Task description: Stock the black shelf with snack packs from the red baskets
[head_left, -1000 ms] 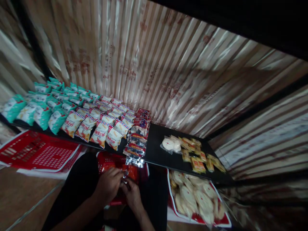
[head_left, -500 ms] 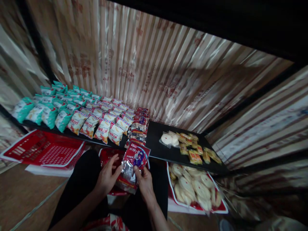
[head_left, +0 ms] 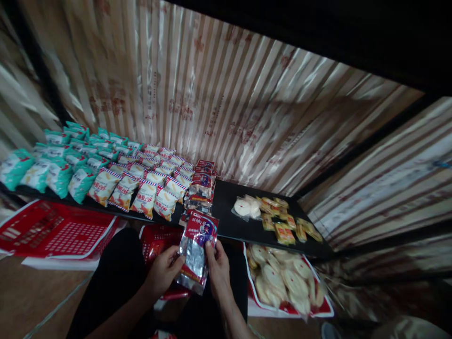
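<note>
Between my two hands is a red and silver snack packet [head_left: 196, 249] with a purple picture, held upright at the shelf's front edge. My left hand [head_left: 165, 269] pinches its left side, thumb in front. On its right edge, my right hand [head_left: 218, 266] grips with the thumb on the front. Just behind stands a row of matching red packets [head_left: 203, 181] on the black shelf [head_left: 226, 207]. To their left are several white snack bags [head_left: 145, 197] with striped tops, then several teal bags [head_left: 58, 176].
Right of the red packets lie round white wrapped discs [head_left: 243, 207] and small yellow packets [head_left: 284, 233]. Below stand a red basket [head_left: 70, 230] at left, another red basket [head_left: 150, 240] between my knees, and a basket of pale round packs [head_left: 286, 278] at right. A striped sheet [head_left: 197, 94] hangs behind.
My left hand has closed onto the packet's left side; its fingers were apart before. The packet has moved slightly down and is turned a little. The view has shifted slightly.
</note>
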`<state>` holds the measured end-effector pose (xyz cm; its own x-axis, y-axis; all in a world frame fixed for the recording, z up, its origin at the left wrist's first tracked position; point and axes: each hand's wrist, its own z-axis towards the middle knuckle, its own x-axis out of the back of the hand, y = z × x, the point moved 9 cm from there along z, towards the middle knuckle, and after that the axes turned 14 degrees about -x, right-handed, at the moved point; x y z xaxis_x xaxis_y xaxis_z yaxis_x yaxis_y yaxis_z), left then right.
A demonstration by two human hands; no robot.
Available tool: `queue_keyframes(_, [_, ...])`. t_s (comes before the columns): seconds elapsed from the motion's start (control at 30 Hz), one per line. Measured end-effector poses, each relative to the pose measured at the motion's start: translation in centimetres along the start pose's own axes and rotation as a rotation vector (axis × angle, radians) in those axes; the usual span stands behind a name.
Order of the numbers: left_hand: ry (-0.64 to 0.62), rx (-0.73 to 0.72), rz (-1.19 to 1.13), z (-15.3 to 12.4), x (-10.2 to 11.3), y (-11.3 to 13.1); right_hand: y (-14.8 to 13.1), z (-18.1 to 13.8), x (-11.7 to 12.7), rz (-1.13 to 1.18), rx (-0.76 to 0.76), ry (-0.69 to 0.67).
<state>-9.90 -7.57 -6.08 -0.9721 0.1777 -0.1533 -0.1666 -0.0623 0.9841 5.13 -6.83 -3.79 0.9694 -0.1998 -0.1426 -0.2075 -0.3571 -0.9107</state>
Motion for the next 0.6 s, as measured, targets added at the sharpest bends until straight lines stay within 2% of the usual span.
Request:
queue_keyframes(0.2, [0.020,-0.077,-0.009,3.0,-1.3,2.4,-3.8,2.5,1.4,-0.005,0.080,0.078])
queue_keyframes(0.47, [0.146,-0.265,0.351,7.4,-2.1,4.4,-9.5,7.4,1.2,-0.101,0.227,0.090])
queue_keyframes(0.6, [0.167,-0.383,0.536,8.8,-2.5,5.2,-11.0,10.5,1.2,-0.181,0.288,0.129])
